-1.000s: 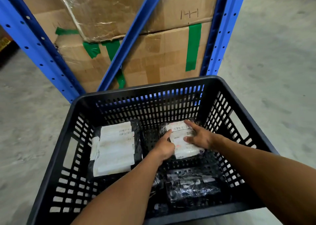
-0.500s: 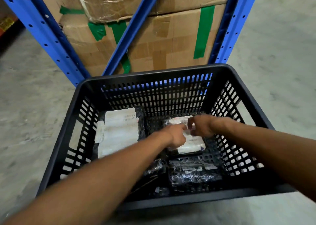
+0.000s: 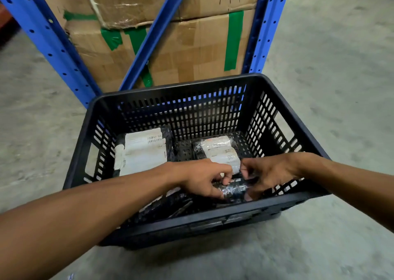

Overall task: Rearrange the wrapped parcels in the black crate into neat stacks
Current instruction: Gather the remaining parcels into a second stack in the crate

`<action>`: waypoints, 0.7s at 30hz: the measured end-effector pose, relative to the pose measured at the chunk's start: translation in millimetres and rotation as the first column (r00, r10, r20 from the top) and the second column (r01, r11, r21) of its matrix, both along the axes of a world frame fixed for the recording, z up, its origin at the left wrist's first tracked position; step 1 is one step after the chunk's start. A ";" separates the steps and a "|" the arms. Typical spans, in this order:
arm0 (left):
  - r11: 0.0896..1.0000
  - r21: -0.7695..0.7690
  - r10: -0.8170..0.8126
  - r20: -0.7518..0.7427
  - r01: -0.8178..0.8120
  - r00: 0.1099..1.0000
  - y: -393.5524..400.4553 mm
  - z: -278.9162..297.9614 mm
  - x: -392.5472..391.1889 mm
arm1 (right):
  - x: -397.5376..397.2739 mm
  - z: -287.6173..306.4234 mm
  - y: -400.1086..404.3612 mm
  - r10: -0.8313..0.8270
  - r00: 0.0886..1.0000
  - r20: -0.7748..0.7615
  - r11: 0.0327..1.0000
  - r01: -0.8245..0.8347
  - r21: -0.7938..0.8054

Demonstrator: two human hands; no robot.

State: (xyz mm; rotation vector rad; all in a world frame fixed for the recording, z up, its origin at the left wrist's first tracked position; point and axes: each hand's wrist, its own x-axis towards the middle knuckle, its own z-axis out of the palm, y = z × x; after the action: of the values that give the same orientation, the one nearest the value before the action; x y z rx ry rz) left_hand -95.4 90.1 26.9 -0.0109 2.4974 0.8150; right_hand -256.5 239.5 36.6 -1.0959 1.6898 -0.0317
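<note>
The black crate (image 3: 177,89) stands on the floor with wrapped parcels inside. A large parcel with white labels (image 3: 141,152) lies at the back left. A smaller labelled parcel (image 3: 219,149) lies at the back right. My left hand (image 3: 202,179) and my right hand (image 3: 270,173) both grip a small black wrapped parcel (image 3: 234,190) near the crate's front, one hand on each end. More black wrapped parcels (image 3: 166,205) lie under my left forearm, partly hidden.
A blue metal rack (image 3: 49,43) stands just behind the crate, with a diagonal brace and taped cardboard boxes (image 3: 191,51) on it. Grey concrete floor (image 3: 330,71) surrounds the crate on the left, right and front.
Both hands left the labelled parcel at the back right and came toward the crate's front, where they now hold a black wrapped parcel. The camera moved closer and higher.
</note>
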 end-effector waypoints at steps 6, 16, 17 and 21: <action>0.874 0.232 0.451 -0.059 -0.427 0.891 -27.9 -10.1 -0.2 | -14.6 -11.4 -7.9 -0.155 0.986 0.068 0.932 0.169 -0.320; 0.586 0.617 0.768 -0.215 -0.525 0.603 -57.4 9.5 0.3 | -35.0 14.4 -36.2 -0.408 0.781 0.473 0.529 0.625 -0.574; 0.608 0.615 0.755 -0.250 -0.503 0.607 -56.2 9.8 0.2 | -35.1 15.1 -40.1 -0.431 0.753 0.498 0.489 0.658 -0.572; 0.604 0.643 0.753 -0.264 -0.472 0.603 -48.6 2.4 2.0 | -35.2 14.3 -52.3 -0.499 0.660 0.561 0.400 0.750 -0.526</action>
State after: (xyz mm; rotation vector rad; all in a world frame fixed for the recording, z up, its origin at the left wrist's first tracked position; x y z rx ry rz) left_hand -93.5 41.5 29.3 -0.6380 2.6573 2.0355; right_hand -291.6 187.2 50.9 -0.8144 1.7148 -1.4572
